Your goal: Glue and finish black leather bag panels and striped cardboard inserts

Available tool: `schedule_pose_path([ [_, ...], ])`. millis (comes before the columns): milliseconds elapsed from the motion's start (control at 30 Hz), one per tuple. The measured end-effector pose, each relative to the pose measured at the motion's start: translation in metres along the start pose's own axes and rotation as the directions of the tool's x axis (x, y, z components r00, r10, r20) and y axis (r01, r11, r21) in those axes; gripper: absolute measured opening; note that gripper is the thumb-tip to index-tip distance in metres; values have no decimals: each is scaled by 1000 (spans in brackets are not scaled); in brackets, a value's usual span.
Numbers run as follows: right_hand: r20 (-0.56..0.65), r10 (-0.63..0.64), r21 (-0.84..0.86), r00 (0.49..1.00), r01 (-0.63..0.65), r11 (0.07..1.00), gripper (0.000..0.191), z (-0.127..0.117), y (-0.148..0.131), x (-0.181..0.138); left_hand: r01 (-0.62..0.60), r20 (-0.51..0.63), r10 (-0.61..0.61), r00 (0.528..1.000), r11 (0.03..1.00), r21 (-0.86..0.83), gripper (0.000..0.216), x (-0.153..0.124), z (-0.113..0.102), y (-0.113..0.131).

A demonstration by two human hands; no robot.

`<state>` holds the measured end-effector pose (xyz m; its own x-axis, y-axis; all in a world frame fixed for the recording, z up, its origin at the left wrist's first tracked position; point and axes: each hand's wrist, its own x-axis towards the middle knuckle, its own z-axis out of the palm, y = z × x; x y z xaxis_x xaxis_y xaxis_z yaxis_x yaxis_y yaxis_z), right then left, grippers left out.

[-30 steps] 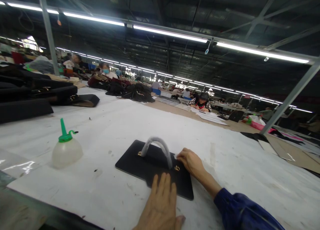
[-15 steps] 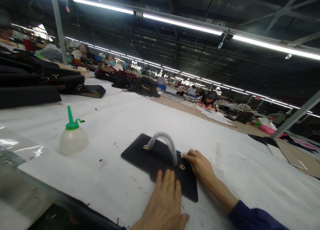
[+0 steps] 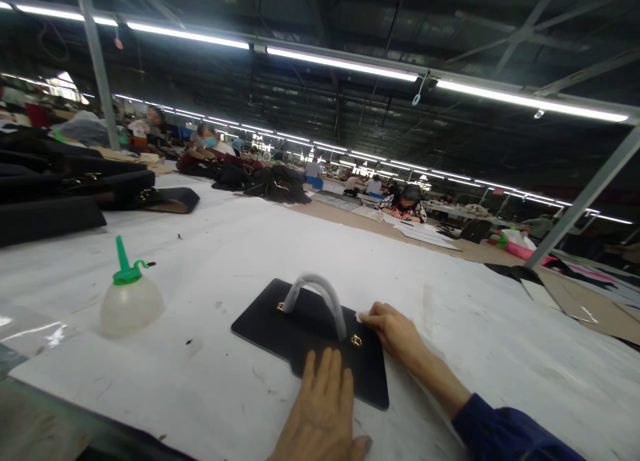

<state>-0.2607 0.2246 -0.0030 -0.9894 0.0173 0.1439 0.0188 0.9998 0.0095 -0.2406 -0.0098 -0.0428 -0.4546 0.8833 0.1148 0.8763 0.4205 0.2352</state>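
Note:
A black bag panel lies flat on the white-covered table, with gold fittings and an arched handle wrapped in whitish film. My left hand rests flat on the near edge of the panel, fingers stretched out. At the panel's far right edge, my right hand is closed in a pinch on a small white scrap, perhaps cloth or paper; most of it is hidden by the fingers.
A squat translucent bottle with a green spout stands to the left. Black bag pieces are piled at the far left, with a dark heap farther back. A co-worker sits across the table. A metal post rises at right.
The view has shifted a little, so the panel and bottle appear lower and farther left. My left hand stays flat on the panel; my right hand still pinches the white scrap at its edge.

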Motion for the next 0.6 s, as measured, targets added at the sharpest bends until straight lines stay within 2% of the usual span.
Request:
schedule_pose_path([
  [100, 19, -12, -36, 1000, 12, 999, 37, 7, -14, 6, 18, 3, -18, 1000, 1000, 12, 76, -1, -4, 3],
  [233, 53, -8, -51, 999, 11, 999, 35, 1, -10, -5, 99, 92, -97, 991, 995, -12, 73, -3, -18, 12],
  [333, 69, 2, -74, 998, 3, 997, 32, -2, -9, -9, 107, 127, -104, 986, 994, -18, 73, -4, -24, 17],
  [500, 67, -8, -123, 998, 16, 992, 25, -2, -18, -1, 106, 93, -108, 990, 994, 31, 71, -4, -17, 13],
  [600, 88, -23, -131, 996, 35, 991, 28, -5, -18, -8, 35, 12, -36, 999, 995, 98, 73, -3, -7, 6],
])
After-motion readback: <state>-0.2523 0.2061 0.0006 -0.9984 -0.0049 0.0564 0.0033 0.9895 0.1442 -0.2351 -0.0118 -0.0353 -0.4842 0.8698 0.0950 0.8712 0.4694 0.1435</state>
